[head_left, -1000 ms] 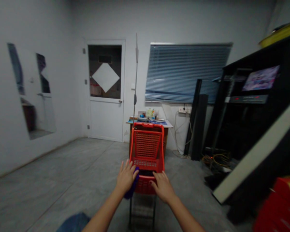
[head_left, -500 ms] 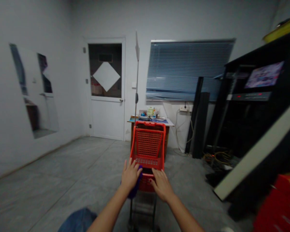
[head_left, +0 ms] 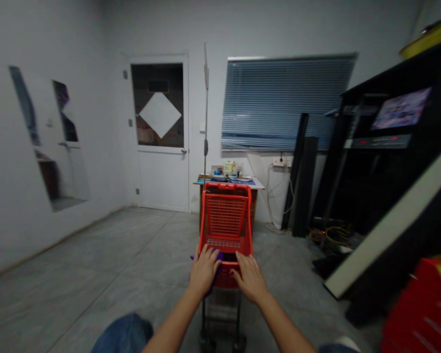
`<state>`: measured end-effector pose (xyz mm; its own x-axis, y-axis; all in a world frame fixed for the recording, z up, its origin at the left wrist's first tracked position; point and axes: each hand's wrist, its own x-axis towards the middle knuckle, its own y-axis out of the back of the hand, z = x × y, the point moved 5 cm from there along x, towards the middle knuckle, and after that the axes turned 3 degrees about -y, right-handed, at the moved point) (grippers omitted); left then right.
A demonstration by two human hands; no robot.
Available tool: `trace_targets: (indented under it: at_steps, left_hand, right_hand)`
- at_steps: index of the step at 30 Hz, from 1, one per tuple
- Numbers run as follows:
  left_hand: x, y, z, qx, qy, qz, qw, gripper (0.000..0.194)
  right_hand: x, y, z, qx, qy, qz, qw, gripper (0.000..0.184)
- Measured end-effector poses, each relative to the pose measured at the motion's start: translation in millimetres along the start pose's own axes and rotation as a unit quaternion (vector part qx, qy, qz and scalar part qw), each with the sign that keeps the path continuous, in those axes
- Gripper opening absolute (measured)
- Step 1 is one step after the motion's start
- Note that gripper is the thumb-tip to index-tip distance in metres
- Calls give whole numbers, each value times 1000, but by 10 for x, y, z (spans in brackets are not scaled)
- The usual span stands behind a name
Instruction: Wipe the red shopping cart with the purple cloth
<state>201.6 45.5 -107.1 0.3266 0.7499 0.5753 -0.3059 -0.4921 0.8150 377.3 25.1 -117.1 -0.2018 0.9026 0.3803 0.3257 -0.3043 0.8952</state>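
Observation:
A red plastic shopping cart point(head_left: 226, 215) with a dark wheeled frame stands straight ahead of me. My left hand point(head_left: 204, 269) rests over the left corner of its near rim, with a purple cloth point(head_left: 217, 255) under the palm and fingers. Only edges of that cloth show. My right hand point(head_left: 250, 277) lies on the right corner of the same rim, fingers over the top and thumb on the near side. Between my hands a dark gap of the basket is visible. A thin pole point(head_left: 206, 113) rises at the cart's far left side.
Behind the cart is a small desk point(head_left: 259, 184) with bottles and papers. A white door point(head_left: 161, 181) is at the back left, a mirror point(head_left: 64, 171) on the left wall. Black racks point(head_left: 382, 181), a leaning pale panel point(head_left: 385, 230), cables point(head_left: 334, 242) and a red object point(head_left: 421, 304) line the right.
My left hand has shifted right along the rim, with the purple cloth under it. The right hand stays at the right corner, moving slightly. The view has shifted a little.

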Motion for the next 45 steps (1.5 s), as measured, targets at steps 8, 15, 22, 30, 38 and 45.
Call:
trace_targets:
  at_steps: [8, 15, 22, 30, 38, 45]
  left_hand:
    - [33, 34, -282, -15, 27, -31, 999, 35]
    - [87, 101, -481, -5, 32, -59, 998, 34]
    - [111, 36, 29, 1, -20, -52, 998, 32]
    - [179, 98, -283, -9, -14, -75, 997, 36]
    - [87, -9, 30, -34, -20, -62, 997, 37]
    - [185, 70, -166, -37, -27, -87, 995, 38]
  right_hand:
    - [-29, 21, -215, -5, -59, -13, 998, 64]
    - [-119, 68, -332, 13, -22, -46, 999, 67]
    - [-151, -3, -185, 16, -11, -16, 1000, 68]
    - [-177, -12, -202, 19, 2, -10, 1000, 65]
    - [-149, -93, -265, 25, 0, -3, 1000, 70]
    - [-194, -57, -172, 10, 5, 12, 1000, 66]
